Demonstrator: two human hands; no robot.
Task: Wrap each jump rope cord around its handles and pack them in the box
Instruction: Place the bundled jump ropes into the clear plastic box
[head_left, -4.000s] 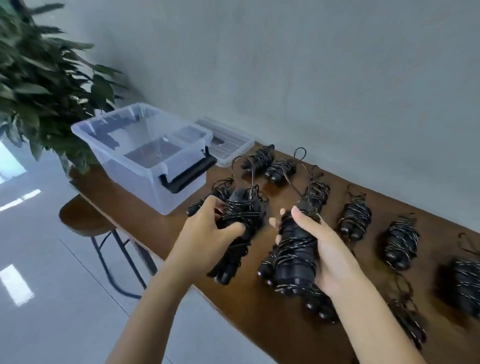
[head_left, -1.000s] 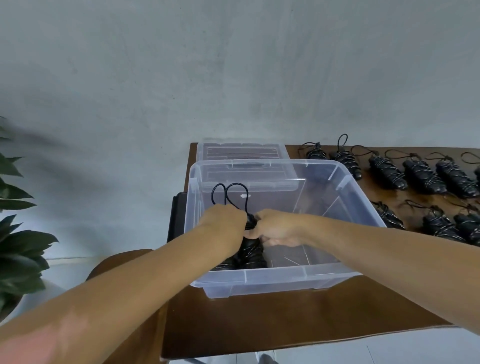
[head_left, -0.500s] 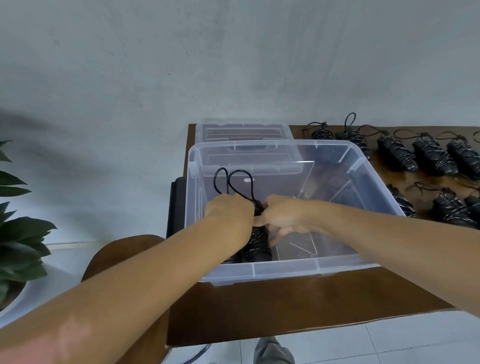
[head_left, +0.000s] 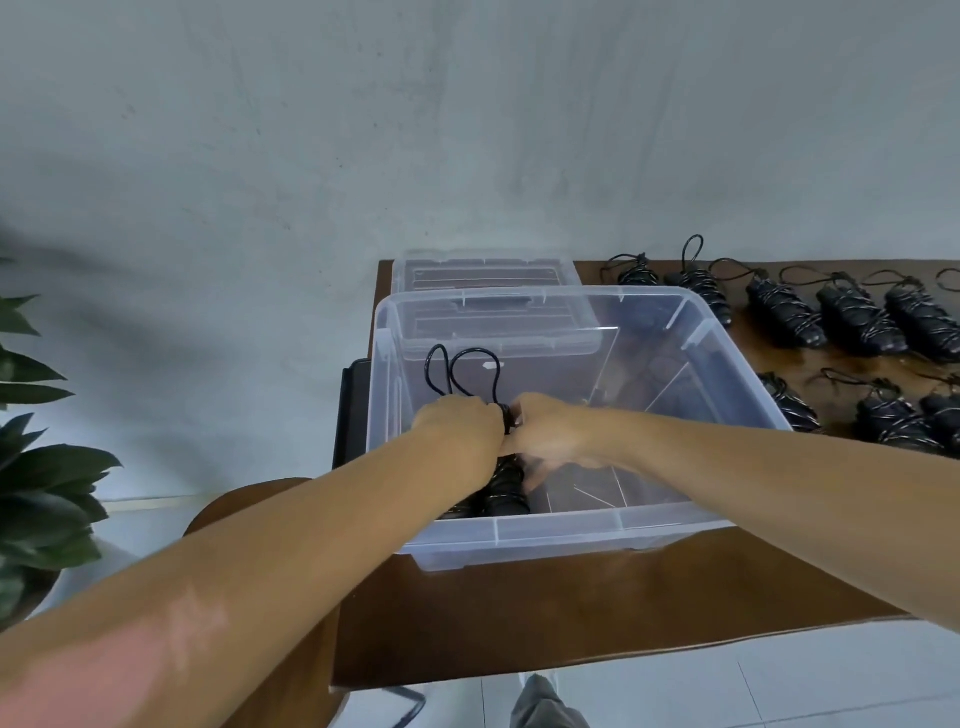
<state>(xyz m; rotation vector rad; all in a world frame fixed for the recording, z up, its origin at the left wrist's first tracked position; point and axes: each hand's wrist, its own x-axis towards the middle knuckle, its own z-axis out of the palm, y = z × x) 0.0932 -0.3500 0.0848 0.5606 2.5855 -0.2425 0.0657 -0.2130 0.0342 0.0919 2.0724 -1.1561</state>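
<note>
A clear plastic box (head_left: 571, 535) stands on the left end of the brown table (head_left: 519, 618). Both my hands reach into its left half. My left hand (head_left: 460, 426) grips a black wrapped jump rope whose cord loops (head_left: 462, 371) stick up behind my knuckles. My right hand (head_left: 550, 434) is right beside it, its blurred fingers curled down around a second wrapped jump rope (head_left: 506, 493) low against the box floor. Most of both bundles is hidden by my hands and forearms.
The box lid (head_left: 483, 270) lies behind the box by the wall. Several wrapped jump ropes (head_left: 779, 312) lie in two rows on the table to the right. A black latch (head_left: 350, 415) hangs on the box's left side. A round stool (head_left: 244, 504) and a plant (head_left: 41, 467) are at left.
Four seconds ago I held a bundle in each hand above the table. Since then both hands have carried them into the box and lowered them; in the last half second they sank slightly.
</note>
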